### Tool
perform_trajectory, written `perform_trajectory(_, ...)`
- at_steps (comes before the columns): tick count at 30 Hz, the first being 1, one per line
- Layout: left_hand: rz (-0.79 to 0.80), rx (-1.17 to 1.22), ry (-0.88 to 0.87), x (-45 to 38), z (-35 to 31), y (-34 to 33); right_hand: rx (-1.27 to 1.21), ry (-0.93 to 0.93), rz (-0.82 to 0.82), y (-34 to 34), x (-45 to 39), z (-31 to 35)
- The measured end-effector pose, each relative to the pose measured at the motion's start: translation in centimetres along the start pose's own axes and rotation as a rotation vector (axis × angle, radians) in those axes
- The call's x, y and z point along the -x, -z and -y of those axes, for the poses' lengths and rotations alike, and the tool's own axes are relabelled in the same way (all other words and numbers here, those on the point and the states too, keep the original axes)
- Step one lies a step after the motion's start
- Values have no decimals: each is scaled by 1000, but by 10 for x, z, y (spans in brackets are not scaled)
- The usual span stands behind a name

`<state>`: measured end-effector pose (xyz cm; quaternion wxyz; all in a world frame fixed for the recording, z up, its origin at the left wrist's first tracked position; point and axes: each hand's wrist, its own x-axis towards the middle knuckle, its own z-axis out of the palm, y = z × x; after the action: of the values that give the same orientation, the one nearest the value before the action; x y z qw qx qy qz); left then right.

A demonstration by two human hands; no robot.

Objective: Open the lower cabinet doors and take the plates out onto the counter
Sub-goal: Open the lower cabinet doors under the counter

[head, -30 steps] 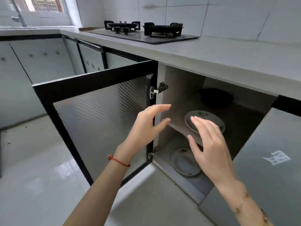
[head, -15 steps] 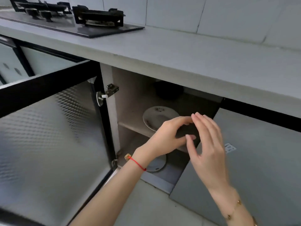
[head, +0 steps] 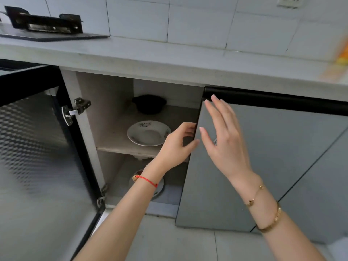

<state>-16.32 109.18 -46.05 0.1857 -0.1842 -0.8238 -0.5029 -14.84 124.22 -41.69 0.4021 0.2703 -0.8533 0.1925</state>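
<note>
The left cabinet door [head: 35,151] stands wide open. The grey right door [head: 273,157] is nearly closed, and my left hand [head: 175,146] grips its free left edge, fingers curled behind it and thumb on the front. My right hand [head: 224,142] hovers flat with straight fingers over that door's front, close to the same edge. Inside, a white patterned plate [head: 146,133] lies on the middle shelf [head: 113,142]. A second plate [head: 160,187] sits on the cabinet floor, mostly hidden by my left wrist.
A black pot [head: 148,103] sits at the back of the shelf. The grey counter [head: 169,59] runs above the cabinet, with a black gas hob [head: 47,27] at the far left. Something orange [head: 341,57] is blurred at the right edge. Pale floor tiles lie below.
The view has swung right. My left hand went from the open left door to the right door's edge and took hold of it. My right hand rose beside it.
</note>
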Motion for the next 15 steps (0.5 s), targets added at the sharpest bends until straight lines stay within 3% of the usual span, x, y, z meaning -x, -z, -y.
perform_trajectory(15,102,199,-176,86,-43,-3,115,-70,-157,70,60,56)
